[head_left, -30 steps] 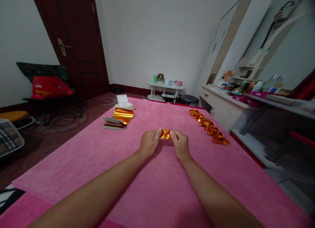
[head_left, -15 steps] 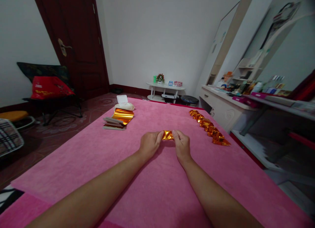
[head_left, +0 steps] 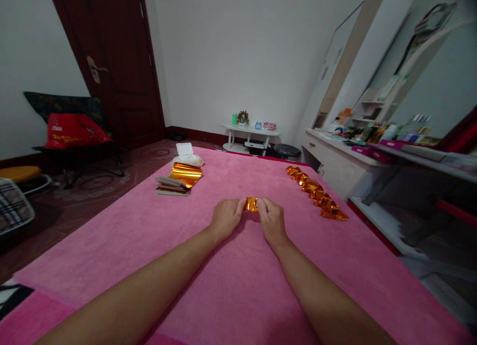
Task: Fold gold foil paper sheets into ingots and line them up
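Observation:
A small piece of shiny gold foil paper (head_left: 251, 204) is stretched between my two hands, just above the pink cloth (head_left: 231, 265). My left hand (head_left: 226, 218) pinches its left end and my right hand (head_left: 273, 220) pinches its right end, thumbs on top. The ends under the fingers are hidden. Ahead to the left lies a stack of gold foil sheets (head_left: 185, 175) with grey-brown backing (head_left: 171, 185). On the right, several folded gold foil pieces (head_left: 315, 192) form a slanting row.
Behind the foil stack sits a white pack with a raised lid (head_left: 185, 149). A white dressing table (head_left: 335, 153) with bottles stands along the right. A low white table (head_left: 250, 130) is by the far wall. A chair with a red bag (head_left: 76, 131) stands left.
My right hand has moved slightly left, closer to my left hand. The visible strip of gold foil between them is a little shorter.

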The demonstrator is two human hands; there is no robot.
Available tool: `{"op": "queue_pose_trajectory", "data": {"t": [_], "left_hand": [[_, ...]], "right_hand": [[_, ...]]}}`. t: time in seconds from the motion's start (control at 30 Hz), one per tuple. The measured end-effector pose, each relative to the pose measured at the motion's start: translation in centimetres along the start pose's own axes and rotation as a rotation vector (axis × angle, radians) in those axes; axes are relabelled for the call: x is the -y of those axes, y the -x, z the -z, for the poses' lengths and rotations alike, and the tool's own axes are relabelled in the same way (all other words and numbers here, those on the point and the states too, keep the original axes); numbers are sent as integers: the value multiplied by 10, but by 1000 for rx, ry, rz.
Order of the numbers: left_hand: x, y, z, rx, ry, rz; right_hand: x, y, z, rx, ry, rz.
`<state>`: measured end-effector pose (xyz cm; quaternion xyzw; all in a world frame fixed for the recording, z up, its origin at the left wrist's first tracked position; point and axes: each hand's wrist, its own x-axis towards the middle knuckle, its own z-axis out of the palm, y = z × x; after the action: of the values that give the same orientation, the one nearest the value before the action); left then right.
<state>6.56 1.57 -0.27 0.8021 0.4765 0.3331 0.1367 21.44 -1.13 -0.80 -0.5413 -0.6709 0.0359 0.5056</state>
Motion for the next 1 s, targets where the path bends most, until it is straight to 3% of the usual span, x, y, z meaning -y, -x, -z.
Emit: {"op": "queue_pose_trajectory", "data": {"t": [0.27,0.43,1.0], "left_hand": [[5,-1,-3,-10,64,53],[2,1,-3,11,123,29],[0,-1,-6,-63,192,121]], "right_hand": [[-3,1,-2,38,-12,-21],[-5,1,-2,-16,-36,-81],[-6,2,-6,-12,-71,-149]]}}
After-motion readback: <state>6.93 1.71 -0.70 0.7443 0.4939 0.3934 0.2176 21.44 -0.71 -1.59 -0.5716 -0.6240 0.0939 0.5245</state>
